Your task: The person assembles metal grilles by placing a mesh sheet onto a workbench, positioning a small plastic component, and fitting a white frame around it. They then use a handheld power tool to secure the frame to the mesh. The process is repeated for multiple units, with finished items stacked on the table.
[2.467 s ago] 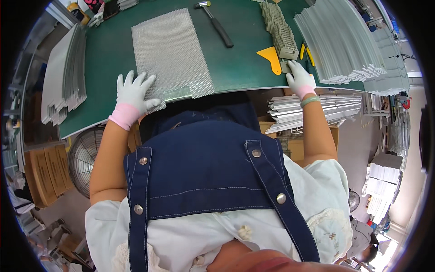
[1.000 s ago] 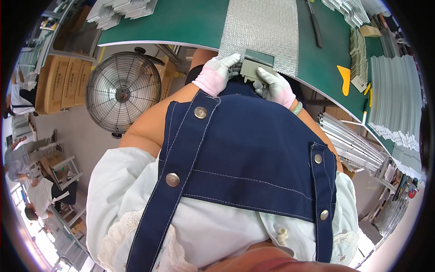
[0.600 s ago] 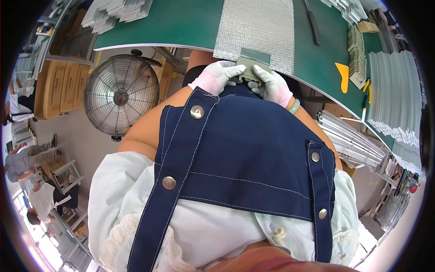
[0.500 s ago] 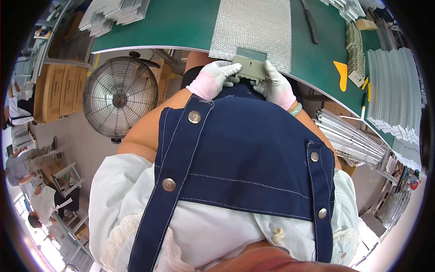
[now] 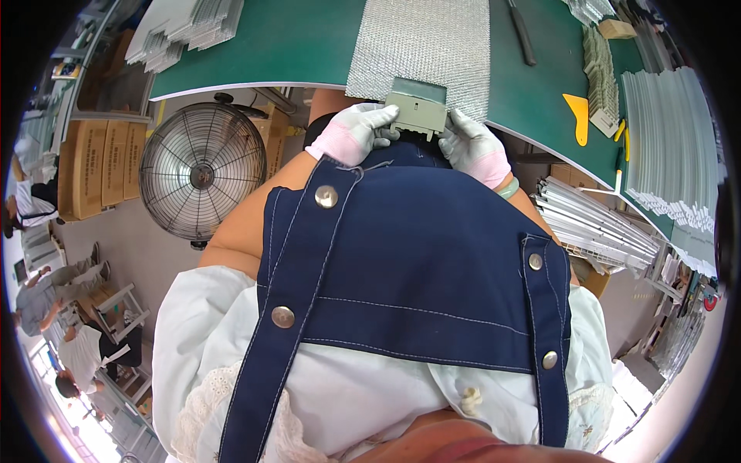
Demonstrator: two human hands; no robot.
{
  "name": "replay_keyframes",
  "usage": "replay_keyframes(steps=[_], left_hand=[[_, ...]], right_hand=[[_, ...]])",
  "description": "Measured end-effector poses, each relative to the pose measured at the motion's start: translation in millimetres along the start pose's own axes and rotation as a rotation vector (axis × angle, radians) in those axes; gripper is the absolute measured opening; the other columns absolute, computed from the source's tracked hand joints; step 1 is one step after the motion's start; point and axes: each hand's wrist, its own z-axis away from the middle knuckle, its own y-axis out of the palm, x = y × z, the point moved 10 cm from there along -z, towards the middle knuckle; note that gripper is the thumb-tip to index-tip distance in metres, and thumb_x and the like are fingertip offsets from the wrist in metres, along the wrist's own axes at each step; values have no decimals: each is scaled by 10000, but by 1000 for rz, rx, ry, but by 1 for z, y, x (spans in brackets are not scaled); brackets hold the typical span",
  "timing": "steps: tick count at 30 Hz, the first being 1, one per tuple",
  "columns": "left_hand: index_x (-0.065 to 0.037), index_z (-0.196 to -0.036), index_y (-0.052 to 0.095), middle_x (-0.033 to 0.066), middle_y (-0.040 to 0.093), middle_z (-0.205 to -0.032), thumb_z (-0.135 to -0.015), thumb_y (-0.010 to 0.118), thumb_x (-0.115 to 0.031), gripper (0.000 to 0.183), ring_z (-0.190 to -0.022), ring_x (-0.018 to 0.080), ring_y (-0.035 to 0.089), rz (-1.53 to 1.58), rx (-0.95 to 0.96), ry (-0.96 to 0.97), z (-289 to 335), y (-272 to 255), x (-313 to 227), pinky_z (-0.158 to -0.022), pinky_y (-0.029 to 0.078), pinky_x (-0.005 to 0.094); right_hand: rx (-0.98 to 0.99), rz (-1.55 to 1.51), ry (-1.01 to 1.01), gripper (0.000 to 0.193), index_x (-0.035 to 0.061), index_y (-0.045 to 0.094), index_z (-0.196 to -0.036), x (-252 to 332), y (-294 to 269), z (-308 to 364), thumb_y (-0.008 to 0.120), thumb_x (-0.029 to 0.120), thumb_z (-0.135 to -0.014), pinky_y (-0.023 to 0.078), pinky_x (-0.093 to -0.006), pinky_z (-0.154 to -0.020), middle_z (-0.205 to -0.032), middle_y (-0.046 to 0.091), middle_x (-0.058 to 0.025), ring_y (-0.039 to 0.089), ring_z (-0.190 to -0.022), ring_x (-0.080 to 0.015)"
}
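A grey-green plastic housing [image 5: 417,116] with notched lower edge and a translucent panel along its top is held at the near edge of the green table. My left hand [image 5: 355,131], in a white and pink glove, grips its left side, thumb over the face and fingers curled below. At the right side, my gloved right hand [image 5: 475,147] has its thumb by the edge and fingers bent underneath; its exact contact is partly hidden. A silvery textured mat [image 5: 421,46] lies on the table just behind the housing.
On the green table [image 5: 293,46] lie a yellow scraper [image 5: 576,117], a dark-handled tool [image 5: 523,37] and stacked pale strips [image 5: 671,139]. More strips [image 5: 185,27] are at the far left. A large fan [image 5: 202,176] stands left on the floor, beside cardboard boxes [image 5: 104,162]. People sit farther left.
The housing and both hands have shifted slightly left in view. My right hand's fingers sit a little farther off the housing's right edge, with the thumb lower.
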Motion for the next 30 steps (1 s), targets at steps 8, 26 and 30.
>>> replay_keyframes(steps=[8,26,30], left_hand=[[22,-1142,579,36,608,-941,-962,608,-275,349,-781,98,549,111,86,-4,-5,3,5,-661,441,229],[-218,-1339,555,147,491,-1406,-909,569,-443,485,-1299,382,429,-1888,235,1254,-41,99,-140,-1090,341,489],[-270,-1382,520,131,429,-1471,-898,562,-494,535,-1349,389,366,-1939,205,1253,-59,97,-116,-1139,258,512]], right_hand=[[70,-50,54,258,-20,593,-1105,-6,-5,-2,566,196,-967,471,-227,-638,-1060,655,-123,618,-864,-183],[-21,591,218,487,19,655,-1052,-31,15,-9,623,486,-920,469,-195,-647,-855,646,-31,555,-699,-57],[10,420,165,455,25,657,-1010,-36,16,-17,610,472,-933,479,-211,-640,-830,646,-39,566,-673,-75]])
